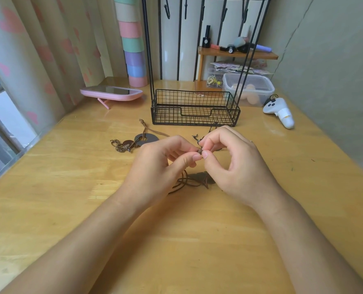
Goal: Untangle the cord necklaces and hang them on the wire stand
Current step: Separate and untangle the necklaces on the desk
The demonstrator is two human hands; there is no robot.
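Beyond the left hand (159, 164), 1 necklace (143, 139) with a ring pendant lies loose on the table (176, 240), apart from both hands. The left thumb and forefinger pinch a small knot (199, 151) of cord. The right hand (235, 164) pinches the same knot from the other side, the fingertips nearly meeting. Under the hands, dark cord (189, 182) lies in loops and seems to run up to the knot.

My judgement is that untangling is under way and hanging has not begun. On the stand (194, 107) beyond the hands, the hooks (166, 11) in view carry nothing and its basket holds no necklace. Beyond the right hand, a clear box (268, 92) holds pale rounded pieces.
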